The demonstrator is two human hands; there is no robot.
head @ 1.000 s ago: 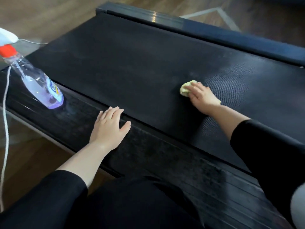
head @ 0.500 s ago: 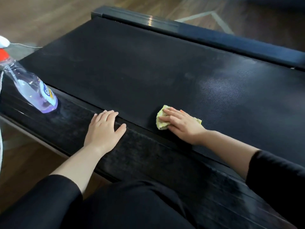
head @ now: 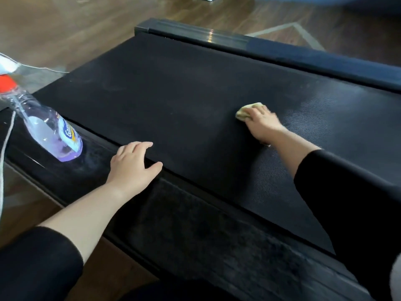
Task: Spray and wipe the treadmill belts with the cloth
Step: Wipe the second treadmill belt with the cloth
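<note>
right now the right hand point(head: 262, 124) is out on the wide black textured treadmill belt point(head: 184, 101), toward its far side, palm down on a small crumpled pale-yellow cloth point(head: 244, 110). its fingers lie across the cloth & press it to the belt, not curled round it as far as i can see. the hand's a bit blurred, so finer detail is lost. the cloth pokes out past the fingertips on the left, w/ a scrap also showing by the wrist. the belt just right of that hand looks greyish & hazy. the left hand point(head: 134, 164) rests flat & relaxed, holding nothing, on the black ribbed near side rail point(head: 206, 231), fingertips over the belt's edge, thumb spread. both forearms are bare, black sleeves point(head: 39, 263) pushed up. a clear plastic spray bottle point(head: 52, 133) w/ purple liquid, red collar & white head stands on the same rail, well left of the left hand, untouched. a thin white cord point(head: 6, 142) hangs beside it. a dark glossy far rail point(head: 282, 48) runs along the belt's other edge, w/ brown wood floor point(head: 65, 29) beyond.
</note>
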